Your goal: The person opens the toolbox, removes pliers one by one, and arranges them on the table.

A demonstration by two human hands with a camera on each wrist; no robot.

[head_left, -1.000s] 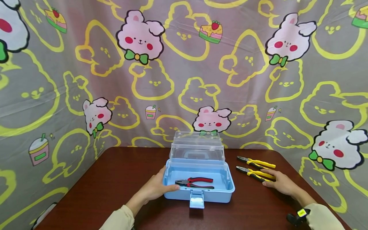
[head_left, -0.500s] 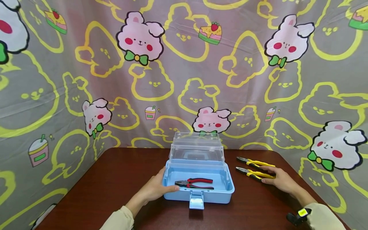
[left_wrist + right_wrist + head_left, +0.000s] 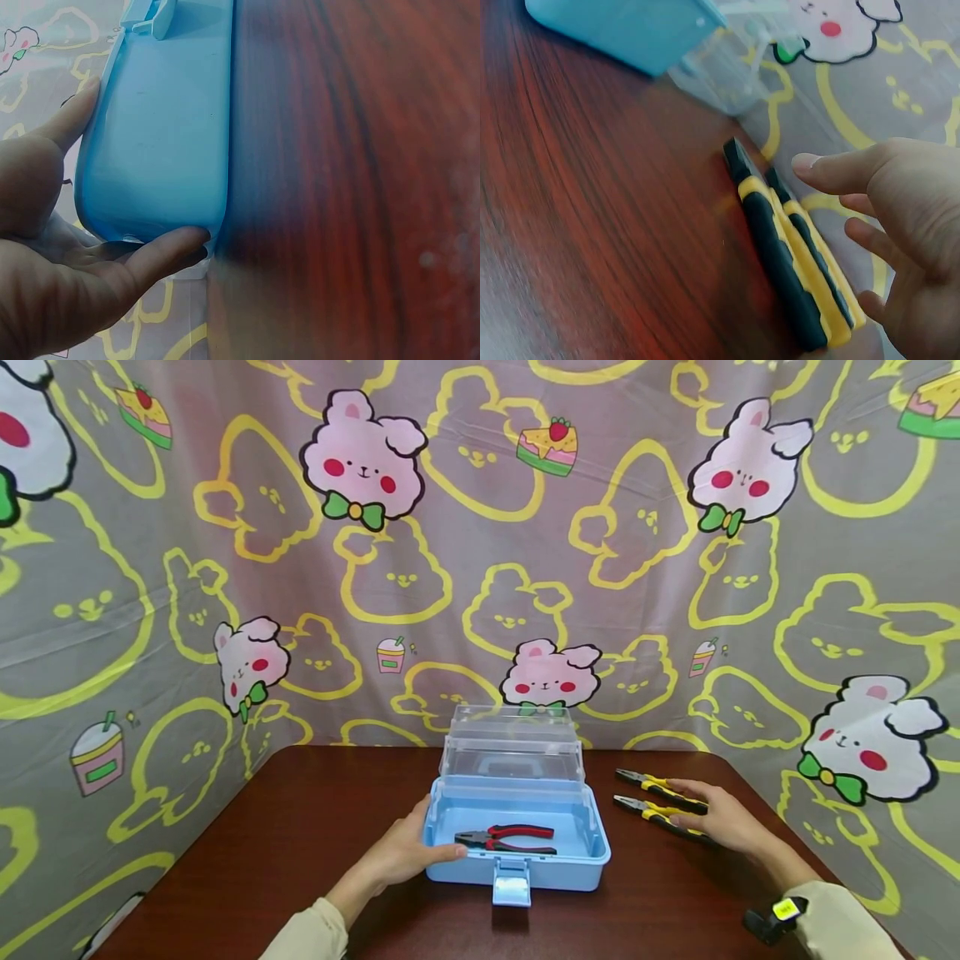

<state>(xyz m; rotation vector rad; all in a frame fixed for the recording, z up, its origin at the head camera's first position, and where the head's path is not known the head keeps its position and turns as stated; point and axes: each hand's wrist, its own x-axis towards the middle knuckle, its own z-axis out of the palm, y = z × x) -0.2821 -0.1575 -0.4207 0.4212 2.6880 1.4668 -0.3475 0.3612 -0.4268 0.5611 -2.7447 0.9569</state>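
Note:
A light-blue toolbox (image 3: 566,878) stands on the table with its transparent lid (image 3: 513,735) raised. Inside it lie red-and-black pliers (image 3: 525,830). My left hand (image 3: 401,853) grips the box's front left corner, thumb along the front rim and fingers by the side wall; the left wrist view shows this corner of the toolbox (image 3: 161,142) from close by. To the right of the box lie two yellow-and-black pliers, a far pair (image 3: 656,787) and a near pair (image 3: 651,813). Over their handles hovers my right hand (image 3: 726,820), its thumb and fingers spread apart in the right wrist view.
The box's front latch (image 3: 512,890) hangs down, unfastened. A dark reddish-brown table (image 3: 322,793) carries everything. Behind it and at both sides hangs a grey curtain (image 3: 465,543) printed with rabbits. A dark device with a yellow label (image 3: 786,910) is strapped to the right wrist.
My right hand has shifted a little forward and left over the yellow-and-black pliers. The left hand and the toolbox keep their places.

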